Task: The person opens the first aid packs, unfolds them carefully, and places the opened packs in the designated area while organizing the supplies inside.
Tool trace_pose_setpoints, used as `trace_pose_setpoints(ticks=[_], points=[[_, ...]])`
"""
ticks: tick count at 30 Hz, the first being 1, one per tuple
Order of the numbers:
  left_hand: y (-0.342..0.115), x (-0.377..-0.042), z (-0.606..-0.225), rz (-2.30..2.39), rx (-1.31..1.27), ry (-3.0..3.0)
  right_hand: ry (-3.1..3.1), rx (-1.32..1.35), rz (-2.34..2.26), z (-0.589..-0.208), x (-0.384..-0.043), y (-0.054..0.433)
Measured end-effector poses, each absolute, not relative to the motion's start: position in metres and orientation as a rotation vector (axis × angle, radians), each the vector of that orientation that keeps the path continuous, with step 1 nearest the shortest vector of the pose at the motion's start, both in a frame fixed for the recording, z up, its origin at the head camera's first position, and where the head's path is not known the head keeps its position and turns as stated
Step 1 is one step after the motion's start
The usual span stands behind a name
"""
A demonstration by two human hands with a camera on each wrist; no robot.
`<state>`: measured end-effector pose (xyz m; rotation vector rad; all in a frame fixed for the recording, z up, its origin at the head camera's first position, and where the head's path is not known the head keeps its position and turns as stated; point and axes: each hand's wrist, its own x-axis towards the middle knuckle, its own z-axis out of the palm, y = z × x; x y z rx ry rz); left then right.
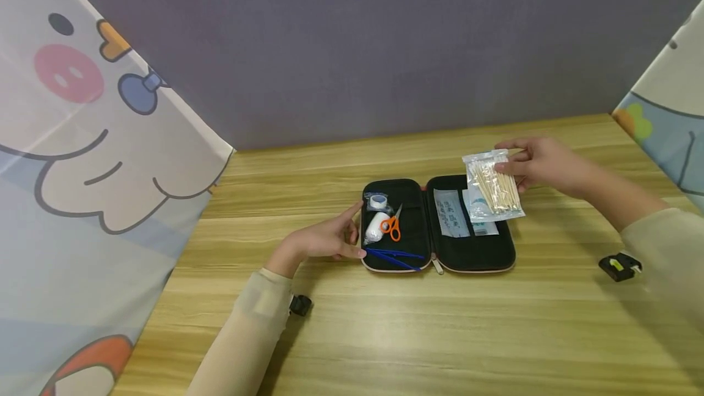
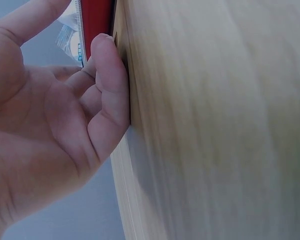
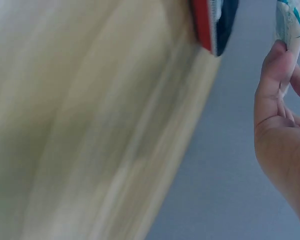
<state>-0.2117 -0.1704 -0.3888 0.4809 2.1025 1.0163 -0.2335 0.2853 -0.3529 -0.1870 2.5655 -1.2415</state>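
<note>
- Here's the swab packet (image 1: 495,187), pinched by its far right part between thumb and fingers of the right hand (image 1: 541,164), above the case's right half
- Its long axis runs far to near, near end tipped slightly right, swabs slanting likewise
- Over left, the left hand (image 1: 327,238), thumb and index spread wide, sits right at the left edge of the unfolded case (image 1: 478,255)
- In the left half, scissors (image 1: 393,223) aim their blades far, beside a white roll (image 1: 376,229), with blue tweezers (image 1: 396,261) lying crosswise on the near side
- Right half: a flat sachet (image 1: 452,212) left of the packet
- Wood-grain table (image 1: 418,329) stretches wide on the near side; grey panel (image 1: 385,47) at the far edge, cartoon cloth (image 1: 126,170) left
</note>
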Motion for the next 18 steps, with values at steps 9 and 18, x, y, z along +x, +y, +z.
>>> trace_pose_setpoints(ticks=[9,18], points=[[-0.168,-0.211,-0.39,1.019,0.493,2.096,2.597,-0.223,-1.053,-0.373,-0.224,0.291],[-0.166,-0.212,-0.39,1.026,0.498,2.098,2.611,-0.2,-0.995,-0.379,-0.22,0.282]])
